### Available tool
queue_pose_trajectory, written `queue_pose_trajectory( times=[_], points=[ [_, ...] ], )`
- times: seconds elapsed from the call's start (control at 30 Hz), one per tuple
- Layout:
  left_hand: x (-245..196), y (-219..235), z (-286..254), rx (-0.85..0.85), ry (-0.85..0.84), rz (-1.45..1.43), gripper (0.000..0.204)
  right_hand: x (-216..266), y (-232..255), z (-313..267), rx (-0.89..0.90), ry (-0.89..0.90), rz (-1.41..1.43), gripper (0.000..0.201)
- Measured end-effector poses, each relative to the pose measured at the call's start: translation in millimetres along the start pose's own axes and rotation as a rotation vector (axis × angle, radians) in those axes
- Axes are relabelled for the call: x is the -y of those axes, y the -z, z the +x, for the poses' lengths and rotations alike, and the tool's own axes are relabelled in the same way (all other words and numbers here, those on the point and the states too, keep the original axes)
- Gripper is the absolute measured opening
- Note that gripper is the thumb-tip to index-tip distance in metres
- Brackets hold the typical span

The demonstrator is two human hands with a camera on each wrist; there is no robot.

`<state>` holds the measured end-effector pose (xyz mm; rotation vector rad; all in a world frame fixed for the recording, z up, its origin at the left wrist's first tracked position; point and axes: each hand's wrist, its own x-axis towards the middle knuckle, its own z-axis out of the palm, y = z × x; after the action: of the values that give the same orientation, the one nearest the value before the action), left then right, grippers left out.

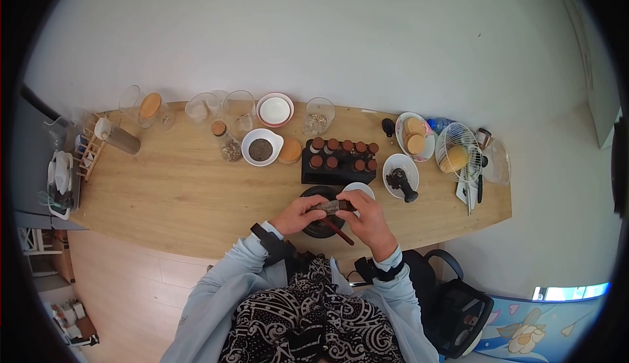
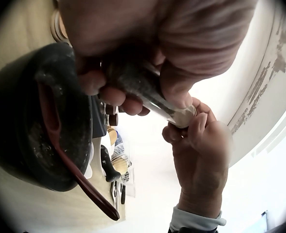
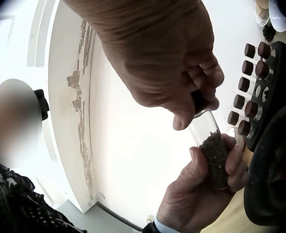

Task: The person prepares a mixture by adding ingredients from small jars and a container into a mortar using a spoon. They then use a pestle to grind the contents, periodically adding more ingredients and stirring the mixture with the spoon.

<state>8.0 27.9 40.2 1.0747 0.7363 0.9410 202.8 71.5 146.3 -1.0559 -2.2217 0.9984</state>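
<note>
A small glass jar (image 1: 325, 208) of dark, crumbly contents is gripped by the left hand (image 1: 293, 216). At its mouth the right hand (image 1: 370, 224) pinches a dark brown cap (image 3: 199, 101); the right wrist view shows the cap against the glass rim, but whether it is seated I cannot tell. Both hands are above a black mortar (image 2: 16, 116), partly hidden by them in the head view. A dark red spoon (image 2: 84, 182) leans in the mortar, its handle sticking out over the rim toward the person.
Behind the mortar stands a black rack (image 1: 316, 177) of brown-capped jars. To its left is a white bowl (image 1: 278, 141) of dark grains; to its right, a bowl (image 1: 414, 170) holding a black pestle (image 1: 409, 194). Glass jars line the wall; a wire basket (image 1: 458, 133) is farther right.
</note>
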Motion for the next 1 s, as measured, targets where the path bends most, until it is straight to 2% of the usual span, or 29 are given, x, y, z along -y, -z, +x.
queue_pose_trajectory(
  times=[0.03, 0.1, 0.2, 0.23, 0.3, 0.33, 0.43, 0.5, 0.63, 0.7, 0.83, 0.9, 0.93, 1.0],
  points=[
    [-0.1, 1.0, -0.6, -0.001, 0.001, 0.001, 0.026, -1.2, -0.2, 0.2, 0.0, 0.001, 0.002, 0.036],
    [-1.1, 2.4, 0.0, 0.029, 0.006, -0.018, 0.026, -3.0, 0.9, -0.3, -0.05, 0.174, -0.033, 0.035],
    [-0.8, 5.6, -0.8, 0.056, 0.037, -0.032, 0.027, -3.9, 1.9, 0.2, -0.023, 0.238, -0.07, 0.034],
    [-0.8, 6.1, -1.0, 0.057, 0.038, -0.032, 0.027, -1.3, 0.6, -0.1, -0.024, 0.236, -0.07, 0.034],
    [-0.9, 5.1, -1.2, 0.069, 0.06, -0.015, 0.027, 8.2, -2.1, -2.6, -0.04, 0.01, 0.091, 0.034],
    [-0.7, 3.3, -1.1, 0.071, 0.062, -0.016, 0.027, 5.0, -3.1, -5.1, -0.042, 0.008, 0.091, 0.034],
    [-3.7, 0.5, -0.7, 0.021, 0.049, -0.047, 0.023, -6.7, -3.6, -6.9, -0.016, 0.027, 0.067, 0.035],
    [-7.0, 0.4, -1.8, 0.039, 0.038, -0.041, 0.022, -9.1, -0.7, -7.2, -0.042, 0.251, -0.044, 0.036],
    [-0.9, 7.0, -1.7, 0.112, 0.077, -0.008, 0.028, -7.5, -1.2, -8.9, -0.005, 0.243, 0.007, 0.035],
    [-2.3, 4.7, -2.0, 0.112, 0.094, 0.013, 0.028, 4.7, -5.8, -10.0, -0.096, 0.016, 0.04, 0.035],
    [0.0, 5.3, -0.4, 0.118, 0.085, 0.008, 0.028, -4.4, -6.8, -15.0, 0.014, -0.109, 0.099, 0.034],
    [-2.0, 6.6, -2.2, 0.131, 0.094, -0.021, 0.029, -11.8, -7.3, -14.5, -0.066, 0.212, 0.004, 0.034],
    [-3.3, 6.8, -2.9, 0.13, 0.095, -0.021, 0.029, -13.3, -6.9, -14.6, -0.065, 0.212, 0.005, 0.034],
    [-5.3, 6.3, -3.7, 0.122, 0.102, -0.066, 0.024, -14.7, -4.7, -13.9, -0.065, 0.347, 0.008, 0.034]
  ],
)
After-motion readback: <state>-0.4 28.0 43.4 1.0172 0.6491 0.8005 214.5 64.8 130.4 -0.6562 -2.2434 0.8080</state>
